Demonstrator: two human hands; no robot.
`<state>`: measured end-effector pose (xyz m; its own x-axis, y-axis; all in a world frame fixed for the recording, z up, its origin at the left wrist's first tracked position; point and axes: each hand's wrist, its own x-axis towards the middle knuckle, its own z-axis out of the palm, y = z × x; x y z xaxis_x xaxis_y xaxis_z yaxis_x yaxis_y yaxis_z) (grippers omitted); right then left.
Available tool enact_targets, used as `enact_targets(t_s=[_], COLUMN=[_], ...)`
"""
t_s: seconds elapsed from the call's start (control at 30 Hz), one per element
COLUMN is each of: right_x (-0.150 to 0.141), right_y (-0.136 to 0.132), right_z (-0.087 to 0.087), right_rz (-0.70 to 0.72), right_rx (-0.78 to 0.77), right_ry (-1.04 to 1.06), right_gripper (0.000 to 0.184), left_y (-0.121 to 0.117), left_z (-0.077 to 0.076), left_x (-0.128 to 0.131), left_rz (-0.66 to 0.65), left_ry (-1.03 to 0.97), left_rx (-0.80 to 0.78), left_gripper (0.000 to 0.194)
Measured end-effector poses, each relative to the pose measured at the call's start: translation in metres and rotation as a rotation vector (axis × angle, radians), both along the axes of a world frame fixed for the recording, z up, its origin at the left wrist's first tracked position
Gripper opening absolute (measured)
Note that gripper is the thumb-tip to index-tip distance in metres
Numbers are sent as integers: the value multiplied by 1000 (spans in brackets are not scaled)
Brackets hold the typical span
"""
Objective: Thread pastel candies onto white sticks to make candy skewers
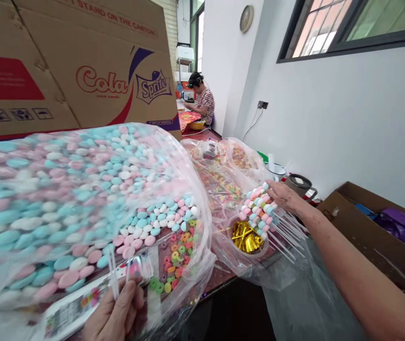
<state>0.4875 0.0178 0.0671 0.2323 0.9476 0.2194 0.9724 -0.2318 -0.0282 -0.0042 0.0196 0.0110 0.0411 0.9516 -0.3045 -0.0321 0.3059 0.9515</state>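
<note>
My left hand (115, 308), low in the view, is closed around a couple of clear plastic sticks (113, 272) that point upward. Near it, pink, blue and white marshmallows (67, 278) and colourful ring gummies (177, 258) lie in a large clear bag. At the right, my right hand (282, 195) reaches over a stack of candy skewers (259, 208); its fingers are closed at the top end of one, with the thumb side partly hidden. The skewers' bare sticks point toward the lower right. A round tub of gold twist ties (247, 237) sits beside the stack.
A big cardboard carton (106, 61) stands behind the marshmallow bag. More bagged gummies (220, 182) lie farther back. At the right are a grey mug (297, 183) and an open cardboard box (369, 251). Another person (204, 102) sits at the far end.
</note>
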Motion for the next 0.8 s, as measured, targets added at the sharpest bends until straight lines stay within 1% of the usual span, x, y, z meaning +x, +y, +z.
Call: enact_targets(t_s=[0.07,0.1,0.17,0.23,0.27,0.3,0.33,0.4,0.43,0.47,0.53,0.6,0.7,0.8], right_x=[-1,-1,-6,-20,-32,-48,-67,-110,-133,-154,-192,-221,-249,-262], right_y=[-6,-8,-9,-6,-4,-1,3,11,15,19,29,38,50,58], right_z=[-6,-7,-1,11,18,26,33,44,46,47,43,34,17,0], right_rz=[21,31,23,15,34,81,151,321,394,471,590,678,735,716], right_rx=[9,14,41,109,168,234,299,408,452,438,327,174,-71,-210], right_ry=[-14,-19,-39,-86,-130,-151,-127,-8,60,143,269,287,143,-59], right_gripper=[35,36,39,43,44,44,42,36,32,30,26,25,26,28], left_y=[-2,-3,-4,-6,-6,-7,-7,-7,-7,-7,-6,-6,-7,-7], left_z=[2,2,3,3,3,3,3,3,2,2,0,-2,-5,-7], left_x=[2,3,5,5,5,4,4,3,3,3,3,2,0,-1], left_rz=[-22,-14,7,18,16,10,2,-19,-27,-28,-19,-6,-20,-37], left_ry=[-2,-10,-45,-54,-53,-48,-42,-20,-6,6,14,10,9,5], left_rx=[16,29,57,80,82,81,78,83,93,105,116,110,102,104], left_gripper=[51,53,54,53,52,51,49,47,46,46,45,42,36,33])
